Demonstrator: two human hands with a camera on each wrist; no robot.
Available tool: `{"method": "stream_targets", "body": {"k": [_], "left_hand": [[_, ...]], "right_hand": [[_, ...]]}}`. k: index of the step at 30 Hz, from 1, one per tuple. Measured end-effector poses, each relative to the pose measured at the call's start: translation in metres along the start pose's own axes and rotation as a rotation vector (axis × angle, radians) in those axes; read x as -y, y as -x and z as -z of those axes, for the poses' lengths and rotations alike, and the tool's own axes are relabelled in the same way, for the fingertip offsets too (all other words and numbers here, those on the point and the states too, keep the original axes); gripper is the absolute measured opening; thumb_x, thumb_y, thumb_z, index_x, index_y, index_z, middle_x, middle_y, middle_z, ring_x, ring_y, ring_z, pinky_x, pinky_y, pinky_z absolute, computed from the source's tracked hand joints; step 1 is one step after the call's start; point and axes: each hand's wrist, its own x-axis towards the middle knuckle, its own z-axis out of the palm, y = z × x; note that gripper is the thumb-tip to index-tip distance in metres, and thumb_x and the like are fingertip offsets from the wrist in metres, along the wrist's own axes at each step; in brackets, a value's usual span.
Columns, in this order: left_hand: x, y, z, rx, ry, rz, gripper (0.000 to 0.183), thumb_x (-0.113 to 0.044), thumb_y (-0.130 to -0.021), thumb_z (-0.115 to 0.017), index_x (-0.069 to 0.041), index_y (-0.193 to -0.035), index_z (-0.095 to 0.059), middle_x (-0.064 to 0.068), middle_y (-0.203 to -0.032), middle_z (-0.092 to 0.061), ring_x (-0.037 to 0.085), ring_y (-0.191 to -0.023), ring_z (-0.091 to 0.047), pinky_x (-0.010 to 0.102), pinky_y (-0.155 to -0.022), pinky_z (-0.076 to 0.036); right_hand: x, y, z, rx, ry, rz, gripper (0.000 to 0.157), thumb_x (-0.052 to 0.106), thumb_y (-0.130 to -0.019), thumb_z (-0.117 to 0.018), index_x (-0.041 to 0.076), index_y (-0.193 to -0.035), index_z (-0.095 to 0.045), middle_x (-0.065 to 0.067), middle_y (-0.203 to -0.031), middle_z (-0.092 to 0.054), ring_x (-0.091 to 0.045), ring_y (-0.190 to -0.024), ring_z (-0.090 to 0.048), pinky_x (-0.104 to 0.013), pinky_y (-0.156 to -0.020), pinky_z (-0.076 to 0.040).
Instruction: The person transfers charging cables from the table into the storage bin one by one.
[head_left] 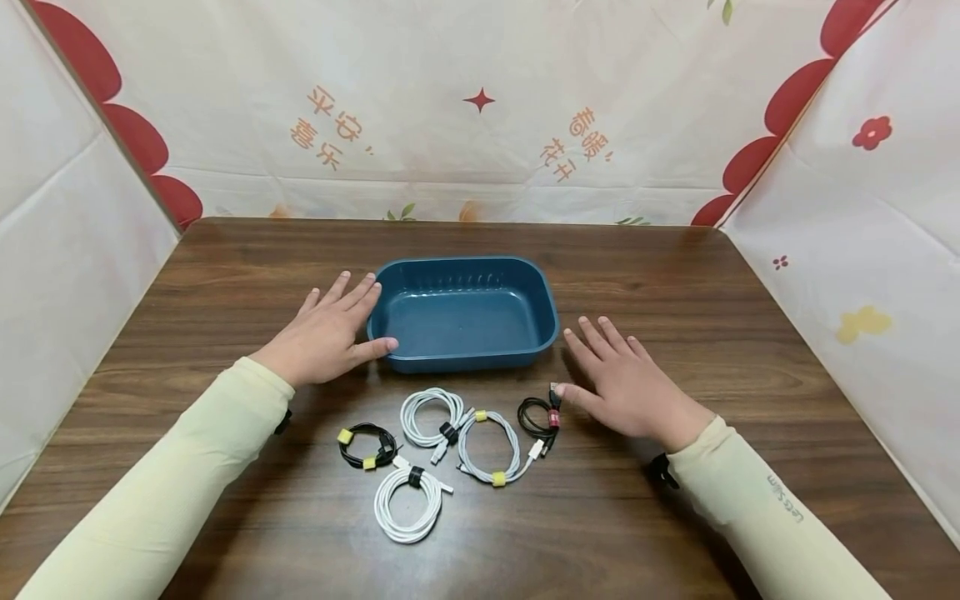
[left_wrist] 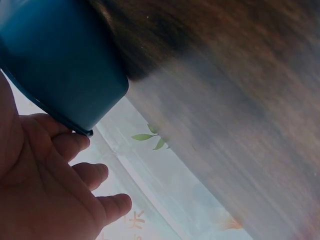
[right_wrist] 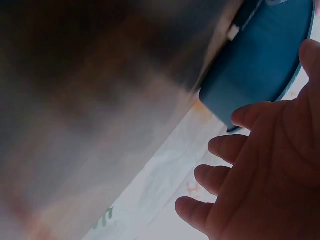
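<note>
A blue plastic basin (head_left: 463,364) stands on the table. At its left end is my left hand (head_left: 324,337), fingers spread and straight, fingertips and thumb at the rim. My right hand (head_left: 626,385) is spread palm down to the right of the basin, apart from it, above the table. Its thumb is close to a coiled black cable (head_left: 534,432) with a red tie. In front of the basin lie a white cable (head_left: 411,414) with a black tie, a grey cable (head_left: 462,450) with yellow ties, a black cable (head_left: 347,452) with yellow ties and another white cable (head_left: 382,510).
The brown wooden table (head_left: 637,533) carries all of this. White printed cloth (head_left: 420,50) with red scallops hangs behind the table's far edge, and pale cloth walls (head_left: 885,75) flank both sides.
</note>
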Motion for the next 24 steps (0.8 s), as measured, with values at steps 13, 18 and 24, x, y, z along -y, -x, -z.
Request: {"method": "stream_targets", "body": {"k": [13,18,24], "left_hand": [[0.000,0.000,0.000,0.000,0.003,0.004,0.097,-0.075,-0.093,-0.036,-0.007,-0.159,-0.018,0.010,-0.166,-0.008,0.034,-0.151,0.005,0.063,-0.115,-0.001],[0.000,0.000,-0.001,0.000,0.006,0.003,0.097,-0.075,-0.093,-0.036,-0.007,-0.159,-0.018,0.010,-0.166,-0.008,0.035,-0.151,0.004,0.064,-0.115,-0.002],[0.000,0.000,-0.001,-0.006,0.009,0.004,0.096,-0.075,-0.093,-0.036,-0.007,-0.159,-0.018,0.010,-0.166,-0.008,0.035,-0.151,0.003,0.064,-0.115,-0.002]], "right_hand": [[0.026,0.012,-0.006,0.033,0.058,0.132,0.082,0.068,-0.096,-0.043,0.013,-0.156,-0.034,-0.016,-0.162,-0.022,-0.037,-0.150,-0.010,-0.063,-0.113,-0.018],[0.031,0.011,-0.007,0.037,0.079,0.172,0.083,0.069,-0.095,-0.044,0.013,-0.155,-0.036,-0.015,-0.160,-0.027,-0.037,-0.149,-0.012,-0.064,-0.113,-0.020],[0.034,0.011,-0.009,0.055,0.099,0.195,0.088,0.073,-0.091,-0.047,0.013,-0.155,-0.036,-0.014,-0.161,-0.026,-0.038,-0.149,-0.013,-0.063,-0.112,-0.023]]}}
